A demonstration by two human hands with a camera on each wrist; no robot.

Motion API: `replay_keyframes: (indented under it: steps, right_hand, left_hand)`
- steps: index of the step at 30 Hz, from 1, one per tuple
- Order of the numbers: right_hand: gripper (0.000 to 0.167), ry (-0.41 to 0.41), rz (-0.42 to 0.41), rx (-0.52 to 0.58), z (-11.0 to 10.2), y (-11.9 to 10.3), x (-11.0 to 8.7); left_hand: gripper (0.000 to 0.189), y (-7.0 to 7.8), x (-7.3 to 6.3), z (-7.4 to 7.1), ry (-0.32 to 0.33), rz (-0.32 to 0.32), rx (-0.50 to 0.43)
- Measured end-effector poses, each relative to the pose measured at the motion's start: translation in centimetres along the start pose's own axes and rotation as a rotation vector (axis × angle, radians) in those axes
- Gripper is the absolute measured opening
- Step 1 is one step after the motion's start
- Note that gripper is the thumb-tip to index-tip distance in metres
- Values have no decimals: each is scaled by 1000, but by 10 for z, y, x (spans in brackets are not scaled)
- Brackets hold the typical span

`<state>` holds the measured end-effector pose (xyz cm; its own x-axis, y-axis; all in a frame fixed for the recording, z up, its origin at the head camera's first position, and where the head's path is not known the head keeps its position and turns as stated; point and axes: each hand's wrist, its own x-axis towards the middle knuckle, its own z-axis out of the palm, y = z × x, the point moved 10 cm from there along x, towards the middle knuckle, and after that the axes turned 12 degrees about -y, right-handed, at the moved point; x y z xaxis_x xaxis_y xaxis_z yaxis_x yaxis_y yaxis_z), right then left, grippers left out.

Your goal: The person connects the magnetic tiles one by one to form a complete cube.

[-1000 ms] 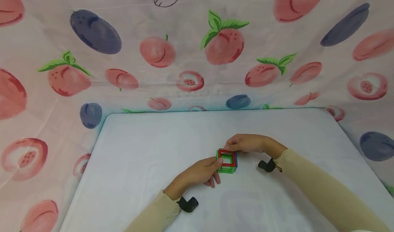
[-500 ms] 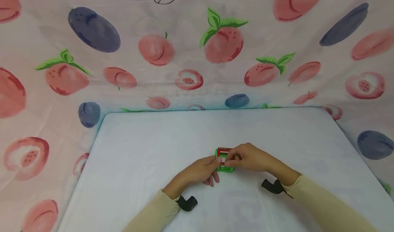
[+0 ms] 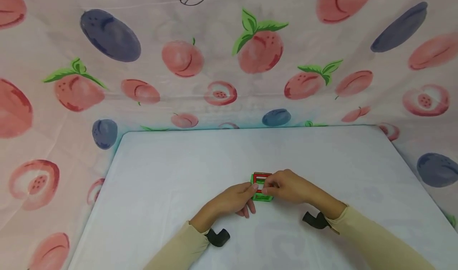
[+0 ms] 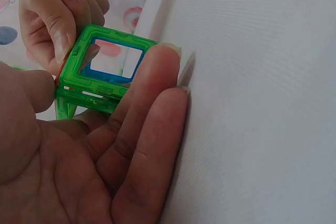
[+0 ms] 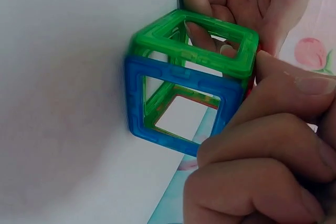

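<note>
A small cube of magnetic tiles (image 3: 262, 197) sits on the white table between both hands. Its top is a red tile (image 3: 261, 175); a blue tile (image 5: 181, 74) forms one side, and green tiles (image 4: 92, 83) make up others. From the left, my left hand (image 3: 230, 200) grips the cube, thumb over the red top and fingers at the side, two of them extended past it. My right hand (image 3: 291, 186), fingers bent, pinches the cube's right edge by the red tile. In the head view it covers most of the blue side.
The white table (image 3: 171, 162) stretches around the cube on all sides. Behind it hangs a fruit-printed cloth (image 3: 222, 51). Black wrist mounts (image 3: 218, 237) stick out below both cuffs, close to the tabletop.
My right hand has come from the cube's far right corner toward me, onto its right edge, now hiding the blue side. The left hand and the cube stay practically still.
</note>
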<state>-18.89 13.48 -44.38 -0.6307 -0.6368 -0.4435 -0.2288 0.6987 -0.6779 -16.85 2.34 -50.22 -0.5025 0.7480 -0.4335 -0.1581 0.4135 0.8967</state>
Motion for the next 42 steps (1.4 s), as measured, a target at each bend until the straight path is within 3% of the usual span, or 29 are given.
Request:
replay_keyframes:
  steps: [17, 23, 42]
  right_hand:
    - [11, 50, 22, 29, 3, 3, -5]
    - [11, 63, 49, 65, 2, 8, -4]
    - [13, 47, 46, 92, 1, 12, -1]
  left_hand:
    - [44, -4, 0, 1, 1, -4, 7]
    - [46, -5, 1, 1, -26, 2, -5]
    - [52, -10, 5, 0, -56, 9, -56]
